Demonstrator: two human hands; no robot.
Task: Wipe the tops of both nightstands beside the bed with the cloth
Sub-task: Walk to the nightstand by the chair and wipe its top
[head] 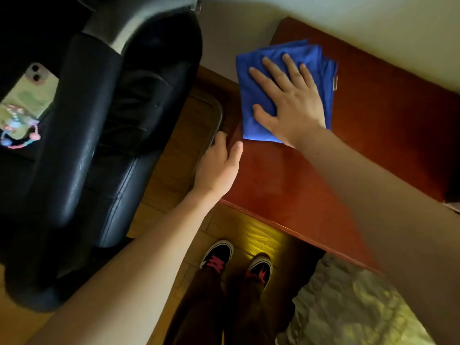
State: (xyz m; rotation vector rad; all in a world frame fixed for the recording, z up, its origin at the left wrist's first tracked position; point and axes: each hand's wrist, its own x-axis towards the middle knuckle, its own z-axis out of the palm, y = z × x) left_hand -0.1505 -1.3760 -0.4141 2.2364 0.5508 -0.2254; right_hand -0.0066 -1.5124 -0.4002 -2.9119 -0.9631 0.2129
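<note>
Currently we are pressing the blue cloth [286,70] flat on the nightstand [298,175] top with our right hand [291,100], palm down, fingers spread wide across it. The cloth is lying folded in several layers at the far left corner of the top, near the wall, its left edge hanging slightly past the wood. Our left hand [219,165] is resting at the left edge of the nightstand, fingers loosely curled over the side and holding nothing; we are probably bracing with it.

We are judging the cloth as soft, light microfibre: it is going to bunch or unfold if pushed from one edge. Best hold is what we are doing now, a flat palm over the middle of the folds, so the layers are moving together. The polished top looks smooth, so it should be sliding easily.

A black chair [99,145] is standing just left of the nightstand with a phone [27,100] on its seat; the bed [348,307] is at the lower right. The second nightstand is not showing.
</note>
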